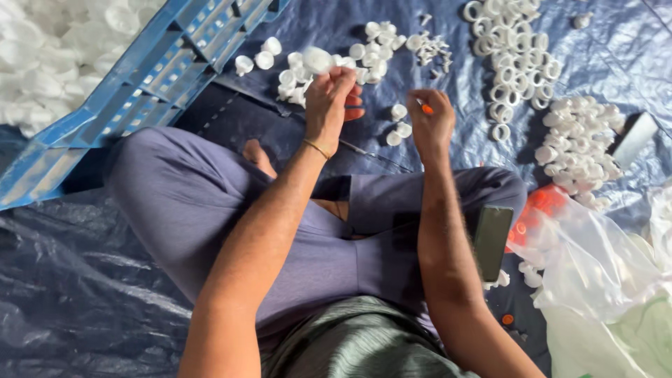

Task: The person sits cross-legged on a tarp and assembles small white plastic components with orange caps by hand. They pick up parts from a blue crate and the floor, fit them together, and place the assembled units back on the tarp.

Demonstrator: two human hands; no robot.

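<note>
Head view: your left hand (329,105) pinches a white cap (316,60), right hand (430,119) pinches an orange bit (426,108); beyond the cap, finished rings (514,52) pile up, loose caps (364,59) remain.

Tarp (84,294): dark blue, wrinkled, spread under everything.
Crate (150,77): blue plastic, tilted at the tarp's upper left edge, white pieces heaped behind it.
Rings (514,59): white, heaped near the tarp's top right.
Cap pile (581,140): white, toward the right edge, just below the rings.
Phone (492,241): dark, lying on the right knee.
Clear bag (595,273): crumpled plastic at the lower right corner.
Orange pieces (539,206): partly under the bag's upper edge.
Trousers (182,203): purple-grey, legs crossed at the centre.
</note>
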